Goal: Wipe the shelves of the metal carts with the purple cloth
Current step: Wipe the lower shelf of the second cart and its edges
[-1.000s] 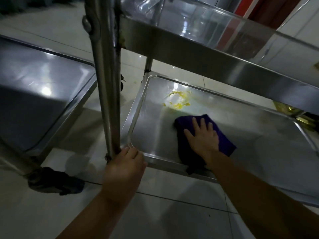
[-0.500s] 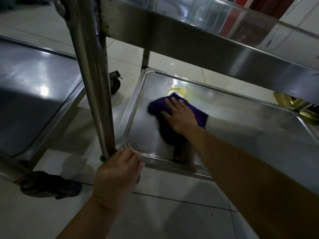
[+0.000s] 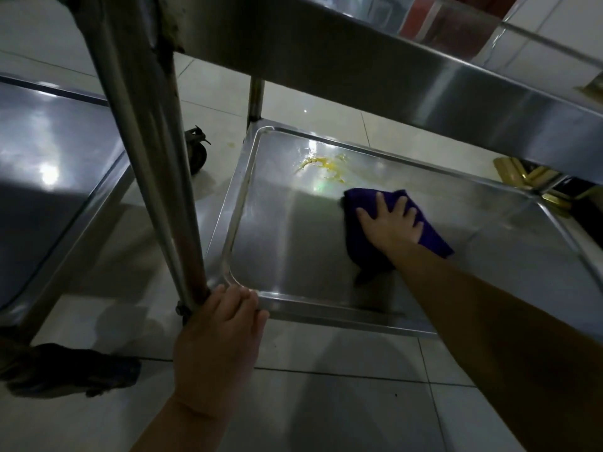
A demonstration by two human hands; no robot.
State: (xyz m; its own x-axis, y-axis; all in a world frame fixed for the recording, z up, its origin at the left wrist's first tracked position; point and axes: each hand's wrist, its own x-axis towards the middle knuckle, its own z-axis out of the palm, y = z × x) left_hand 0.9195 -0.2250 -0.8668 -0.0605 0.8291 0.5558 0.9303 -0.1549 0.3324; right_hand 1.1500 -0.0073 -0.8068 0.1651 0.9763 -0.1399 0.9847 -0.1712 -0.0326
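My right hand (image 3: pixel 390 225) lies flat with spread fingers on the purple cloth (image 3: pixel 434 238), pressing it onto the bottom shelf (image 3: pixel 287 243) of a metal cart. A yellow smear (image 3: pixel 326 166) marks the shelf just beyond and left of the cloth. My left hand (image 3: pixel 222 334) grips the near left corner of that shelf, at the foot of the cart's upright post (image 3: pixel 153 151). The cart's upper shelf (image 3: pixel 375 66) overhangs the scene.
A second metal cart's low shelf (image 3: pixel 52 177) stands to the left, with a dark caster (image 3: pixel 71 370) at its near corner. Another caster (image 3: pixel 197 151) sits behind the post. Yellowish objects (image 3: pixel 535 181) lie on the tiled floor at the right.
My right hand has slid the purple cloth to the right, off the yellow smear, which now shows smeared. My left hand keeps its hold on the corner.
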